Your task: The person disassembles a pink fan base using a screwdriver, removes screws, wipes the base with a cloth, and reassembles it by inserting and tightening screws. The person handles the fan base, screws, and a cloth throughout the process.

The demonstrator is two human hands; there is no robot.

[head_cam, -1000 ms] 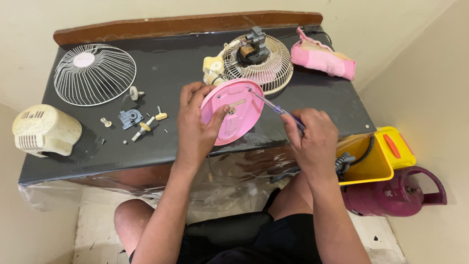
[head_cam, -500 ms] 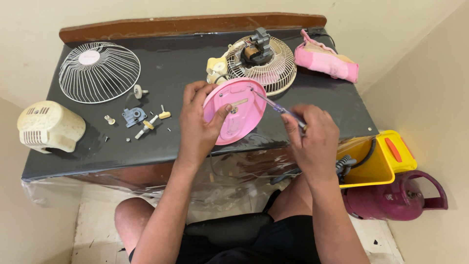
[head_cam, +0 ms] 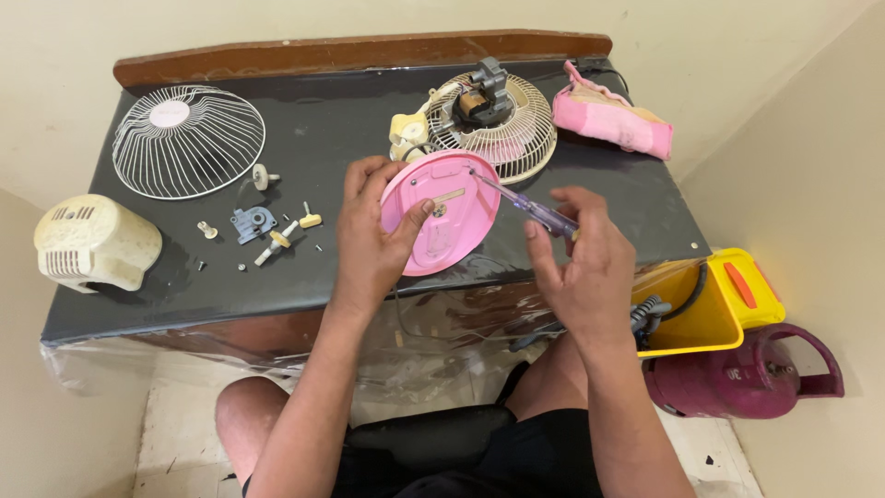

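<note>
Pink round cover (head_cam: 442,217) is sitting tilted in the left hand (head_cam: 373,235), fingers wrapping behind it and thumb pressing on its face, just above the counter's (head_cam: 350,138) front edge. Right of the cover, the right hand (head_cam: 576,254) is pinching a purple-handled screwdriver (head_cam: 525,205), its tip touching the cover's upper rim. Behind the cover a cream fan guard with motor (head_cam: 493,124) is lying; far left of the cover, small screws and a blue part (head_cam: 252,223) are lying scattered.
</note>
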